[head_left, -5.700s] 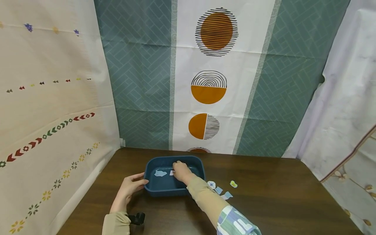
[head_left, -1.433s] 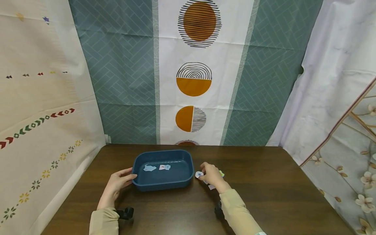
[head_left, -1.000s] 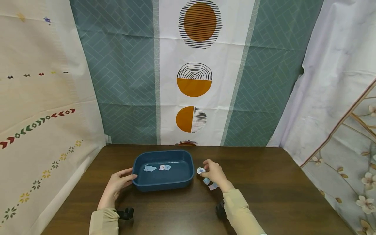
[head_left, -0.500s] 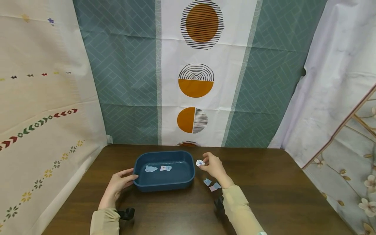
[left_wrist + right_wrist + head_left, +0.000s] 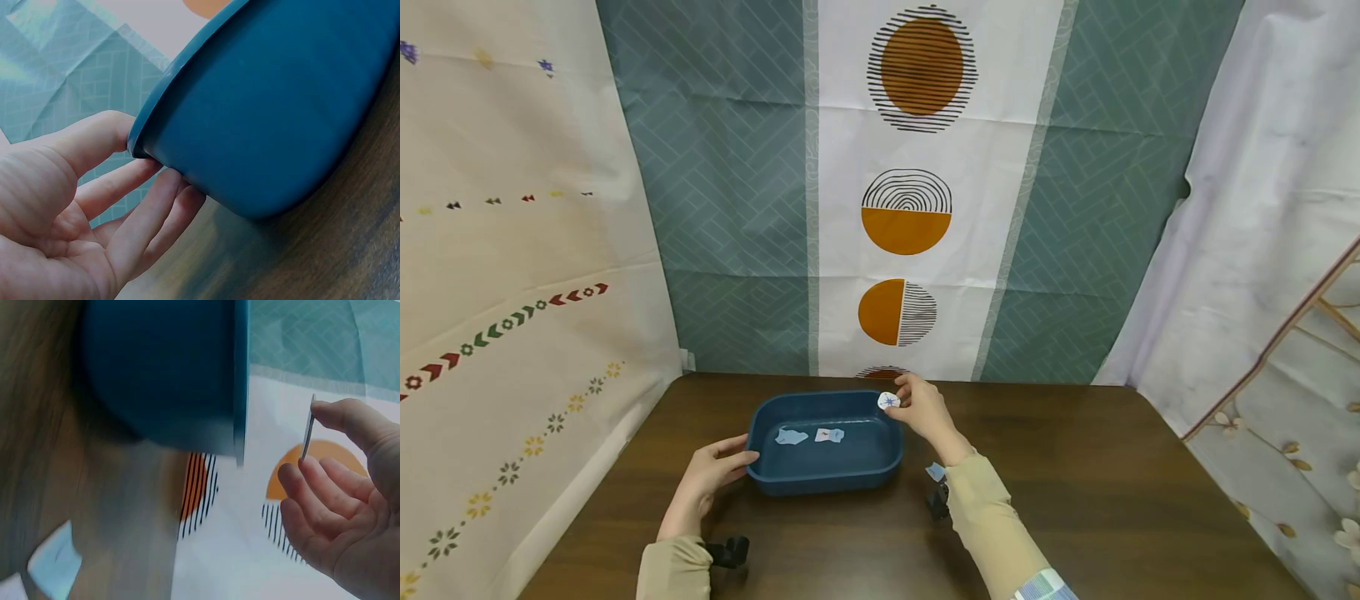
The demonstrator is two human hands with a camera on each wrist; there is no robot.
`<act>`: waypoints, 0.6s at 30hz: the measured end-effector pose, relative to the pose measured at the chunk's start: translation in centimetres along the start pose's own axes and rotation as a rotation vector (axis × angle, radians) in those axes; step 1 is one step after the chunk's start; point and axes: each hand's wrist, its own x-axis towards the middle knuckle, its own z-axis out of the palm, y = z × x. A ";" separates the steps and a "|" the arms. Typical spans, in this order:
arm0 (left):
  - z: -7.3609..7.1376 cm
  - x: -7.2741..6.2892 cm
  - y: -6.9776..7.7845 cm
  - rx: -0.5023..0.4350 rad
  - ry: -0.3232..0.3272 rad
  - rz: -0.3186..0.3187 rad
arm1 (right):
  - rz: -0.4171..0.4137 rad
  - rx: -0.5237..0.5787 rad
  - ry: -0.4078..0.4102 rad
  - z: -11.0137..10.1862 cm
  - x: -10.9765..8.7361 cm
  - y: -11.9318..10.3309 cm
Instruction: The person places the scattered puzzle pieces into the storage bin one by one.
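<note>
My left hand (image 5: 706, 477) holds the left end of a dark blue plastic bin (image 5: 823, 483). The left wrist view has its thumb on the rim and the fingers against the outer wall. Between thumb and fingertips, my right hand (image 5: 930, 414) pinches a round white flat piece with a blue compass star (image 5: 888, 401), held up at the bin's back right corner. Seen edge-on in the right wrist view, that piece (image 5: 308, 428) is thin. Inside the bin lie a light-blue flat piece (image 5: 791, 437) and a pink-and-blue one (image 5: 830, 435).
A light-blue flat piece (image 5: 936, 472) lies on the brown wooden table (image 5: 820, 550), right of the bin. Near it, the right wrist view shows the corner of a pinkish piece (image 5: 12, 589). Patterned cloth (image 5: 737, 317) hangs behind the table and along both sides.
My right hand has taken the round piece from the table and carried it up and left to the bin's rim. The left hand keeps its hold. A yellow-green piece is no longer visible.
</note>
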 end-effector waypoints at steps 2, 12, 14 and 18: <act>0.1 -0.1 -0.1 -0.003 0.004 0.001 | -0.014 0.010 -0.007 0.5 0.3 -0.5; 0.4 -0.1 -0.3 -0.040 0.013 0.002 | -0.027 0.031 -0.004 3.3 1.1 -1.4; 0.3 -0.1 -0.3 -0.041 0.011 0.002 | -0.028 0.032 0.005 3.9 1.1 -1.3; 0.2 -0.1 -0.1 -0.039 0.012 0.001 | -0.023 0.031 0.010 4.9 1.1 -1.2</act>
